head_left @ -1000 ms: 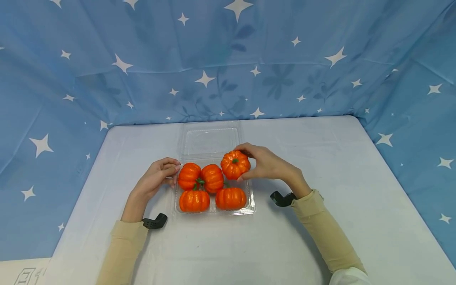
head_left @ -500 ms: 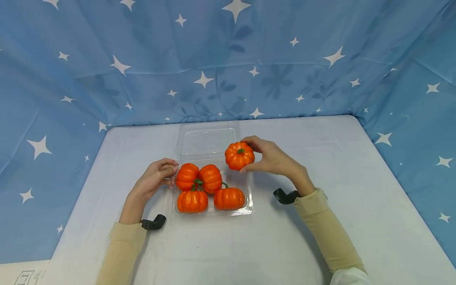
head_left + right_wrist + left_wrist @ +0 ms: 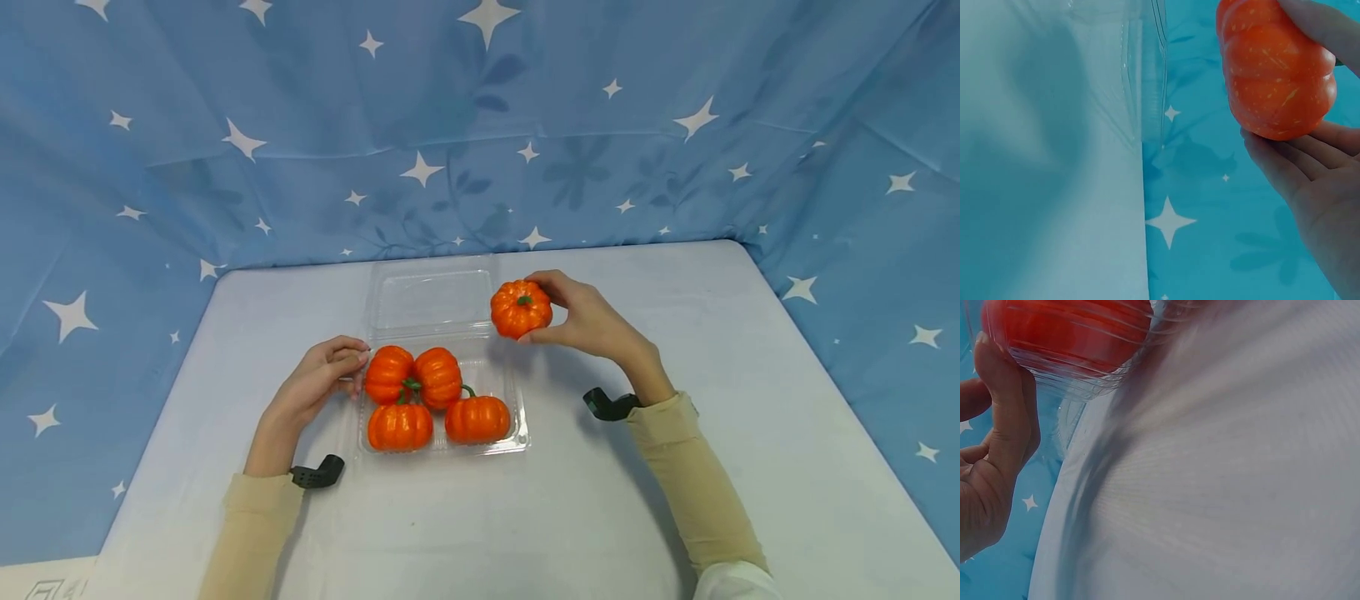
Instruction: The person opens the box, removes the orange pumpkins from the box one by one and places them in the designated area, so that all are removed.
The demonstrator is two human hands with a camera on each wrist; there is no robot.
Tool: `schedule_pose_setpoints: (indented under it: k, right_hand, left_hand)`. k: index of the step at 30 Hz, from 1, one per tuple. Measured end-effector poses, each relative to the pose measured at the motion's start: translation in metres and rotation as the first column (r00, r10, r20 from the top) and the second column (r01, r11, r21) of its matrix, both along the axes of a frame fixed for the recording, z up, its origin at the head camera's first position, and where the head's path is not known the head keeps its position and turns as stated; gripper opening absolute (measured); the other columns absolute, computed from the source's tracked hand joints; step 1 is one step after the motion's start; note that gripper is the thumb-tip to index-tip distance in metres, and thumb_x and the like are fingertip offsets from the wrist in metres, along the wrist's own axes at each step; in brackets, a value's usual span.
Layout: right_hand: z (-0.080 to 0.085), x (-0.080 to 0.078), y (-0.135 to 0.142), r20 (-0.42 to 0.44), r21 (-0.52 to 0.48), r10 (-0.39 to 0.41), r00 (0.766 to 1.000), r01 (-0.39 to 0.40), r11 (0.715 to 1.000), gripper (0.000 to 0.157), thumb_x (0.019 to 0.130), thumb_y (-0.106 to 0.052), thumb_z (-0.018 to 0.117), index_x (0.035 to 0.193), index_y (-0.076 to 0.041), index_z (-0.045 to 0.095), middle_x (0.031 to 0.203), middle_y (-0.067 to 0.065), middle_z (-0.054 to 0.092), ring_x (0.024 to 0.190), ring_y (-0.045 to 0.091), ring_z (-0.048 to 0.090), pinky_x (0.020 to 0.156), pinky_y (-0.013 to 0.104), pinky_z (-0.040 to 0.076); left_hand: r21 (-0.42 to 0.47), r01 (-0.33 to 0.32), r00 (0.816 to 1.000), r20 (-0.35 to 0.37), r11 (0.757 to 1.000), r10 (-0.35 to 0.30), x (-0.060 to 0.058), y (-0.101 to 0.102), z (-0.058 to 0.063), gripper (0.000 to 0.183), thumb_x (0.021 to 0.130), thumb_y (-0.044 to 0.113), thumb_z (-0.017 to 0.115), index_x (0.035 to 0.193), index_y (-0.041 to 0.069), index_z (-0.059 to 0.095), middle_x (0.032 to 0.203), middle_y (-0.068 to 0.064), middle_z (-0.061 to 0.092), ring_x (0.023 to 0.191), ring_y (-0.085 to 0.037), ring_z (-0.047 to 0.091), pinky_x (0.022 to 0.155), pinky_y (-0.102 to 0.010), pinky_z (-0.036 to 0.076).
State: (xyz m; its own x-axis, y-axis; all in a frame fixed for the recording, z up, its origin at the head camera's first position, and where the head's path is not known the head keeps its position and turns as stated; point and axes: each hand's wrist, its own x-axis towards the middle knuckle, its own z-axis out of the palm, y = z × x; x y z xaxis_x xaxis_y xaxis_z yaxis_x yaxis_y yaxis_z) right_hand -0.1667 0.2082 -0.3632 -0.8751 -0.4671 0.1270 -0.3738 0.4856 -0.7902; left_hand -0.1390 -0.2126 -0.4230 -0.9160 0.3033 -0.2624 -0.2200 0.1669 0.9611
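In the head view, my right hand (image 3: 588,321) holds a small orange pumpkin (image 3: 521,308) with a green stem, thumb on one side and fingers on the other. The pumpkin (image 3: 1275,78) is off the table, right of the lid. Several more pumpkins (image 3: 477,419) lie in a clear plastic clamshell container (image 3: 491,375), whose back right part is bare. My left hand (image 3: 322,375) touches the container's left side with loosely bent fingers. A fingertip (image 3: 988,353) meets the clear wall in the left wrist view; the rim contact is out of sight there.
The container's clear lid (image 3: 432,302) is folded back flat behind it. A white-covered table (image 3: 750,400) spreads around, and a blue star-patterned curtain (image 3: 637,183) hangs along its back and sides. Each wrist wears a black camera (image 3: 611,406).
My right hand has lifted the pumpkin out of the container's back right and carried it up, back and to the right. My left hand has stayed at the container's left side.
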Motion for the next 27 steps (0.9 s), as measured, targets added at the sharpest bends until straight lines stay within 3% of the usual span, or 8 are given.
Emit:
schedule_pose_setpoints:
  k: [17,27]
  right_hand:
    - [-0.018,-0.018,0.026,0.065,0.021,-0.182,0.981,0.181,0.983,0.084,0.079,-0.025,0.092,0.145,-0.002,0.045,0.146,0.016,0.054,0.14,0.036,0.052,0.114,0.054,0.043]
    - [-0.025,-0.027,0.036,0.087,0.064,-0.229,0.97,0.224,0.973,0.084,0.082,-0.024,0.089,0.147,0.002,0.042,0.149,0.022,0.049,0.139,0.043,0.05,0.116,0.055,0.041]
  left_hand:
    - [0.006,0.009,1.0,-0.006,1.0,-0.009,-0.001,0.0,0.002,0.037,0.107,0.015,0.054,0.131,-0.012,0.044,0.084,0.002,0.065,0.065,-0.012,0.057,0.058,-0.026,0.056]
    - [0.003,0.007,1.0,-0.007,1.0,-0.007,0.0,-0.001,0.0,0.034,0.107,0.013,0.053,0.129,-0.012,0.045,0.083,0.002,0.065,0.064,-0.012,0.057,0.058,-0.026,0.056]
